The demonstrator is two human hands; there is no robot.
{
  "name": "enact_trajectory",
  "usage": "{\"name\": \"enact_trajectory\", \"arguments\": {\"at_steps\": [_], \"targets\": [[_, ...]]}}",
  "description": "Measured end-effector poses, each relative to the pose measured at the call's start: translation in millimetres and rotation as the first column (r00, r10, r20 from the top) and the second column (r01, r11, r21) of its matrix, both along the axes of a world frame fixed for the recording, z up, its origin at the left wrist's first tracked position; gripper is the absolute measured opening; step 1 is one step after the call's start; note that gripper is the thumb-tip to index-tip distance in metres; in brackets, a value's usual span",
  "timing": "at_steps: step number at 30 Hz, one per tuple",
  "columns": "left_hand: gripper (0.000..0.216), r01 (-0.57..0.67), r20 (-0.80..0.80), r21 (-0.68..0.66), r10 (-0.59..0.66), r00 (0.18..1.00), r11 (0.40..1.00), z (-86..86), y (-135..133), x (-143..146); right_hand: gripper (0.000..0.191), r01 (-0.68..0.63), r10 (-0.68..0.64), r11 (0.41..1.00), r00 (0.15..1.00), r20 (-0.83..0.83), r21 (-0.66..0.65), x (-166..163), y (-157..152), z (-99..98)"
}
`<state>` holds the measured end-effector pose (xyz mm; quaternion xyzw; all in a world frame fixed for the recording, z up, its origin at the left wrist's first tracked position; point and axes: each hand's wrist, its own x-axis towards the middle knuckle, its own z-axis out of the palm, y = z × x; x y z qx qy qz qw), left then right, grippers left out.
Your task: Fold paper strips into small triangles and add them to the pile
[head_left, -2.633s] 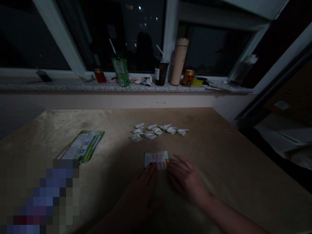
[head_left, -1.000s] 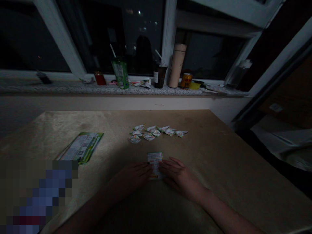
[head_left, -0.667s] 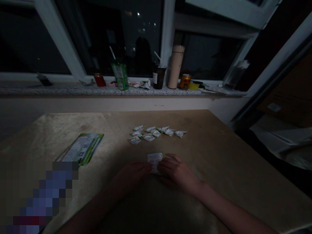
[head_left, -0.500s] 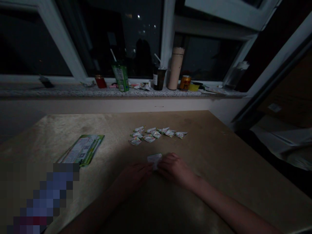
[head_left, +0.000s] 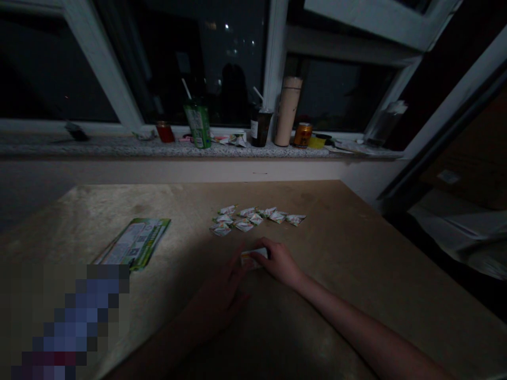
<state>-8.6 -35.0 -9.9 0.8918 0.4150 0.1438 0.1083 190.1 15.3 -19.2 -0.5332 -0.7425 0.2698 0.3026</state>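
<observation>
A small printed piece of paper (head_left: 250, 260), folded at least once, lies low over the table in front of me. My right hand (head_left: 279, 261) grips it from the right, thumb across its face and fingers behind its top edge. My left hand (head_left: 219, 293) is at the paper's left end with fingers stretched out and the thumb apart; whether its fingertips touch the paper is hard to tell in the shadow. Just beyond both hands, several small folded paper pieces (head_left: 255, 218), white and green, lie in loose rows.
A stack of green and white leaflets (head_left: 148, 243) lies on the left of the table (head_left: 336, 232). Behind it, the windowsill (head_left: 229, 151) carries a green cup (head_left: 198, 124), a dark cup (head_left: 259, 128), a pink flask (head_left: 288, 111) and a gold can (head_left: 303, 135). A pixelated patch covers the lower left.
The paper has been turned or folded over and now shows an orange-marked strip. My right hand has shifted slightly forward and closed on it, while my left hand's fingers have spread.
</observation>
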Motion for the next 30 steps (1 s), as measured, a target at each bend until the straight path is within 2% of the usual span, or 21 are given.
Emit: {"name": "enact_trajectory", "arguments": {"at_steps": [4,7,13,20,30], "targets": [[0.058,0.003,-0.106,0.017,-0.001,0.994,1.000,-1.4,-11,10,0.014,0.017,-0.017,0.996,1.000,-0.005,0.091,-1,4,-6.4],[0.059,-0.003,-0.160,0.042,0.010,0.987,0.999,-4.6,-15,12,0.005,-0.007,0.008,0.992,1.000,-0.011,0.124,-1,5,-9.8],[0.064,0.006,-0.150,0.150,0.017,0.989,0.989,-14.5,-13,10,0.004,-0.023,0.021,0.989,1.000,0.016,0.149,-2,5,-12.2],[0.072,0.018,-0.110,0.080,-0.009,0.994,0.997,-16.7,-11,10,0.006,-0.049,0.033,0.987,0.994,0.108,0.153,-4,8,-10.7],[0.074,0.025,-0.087,0.037,-0.022,0.996,0.999,-16.7,-10,9,0.009,-0.064,0.050,0.986,0.994,0.095,0.153,-4,8,-10.8]]}}
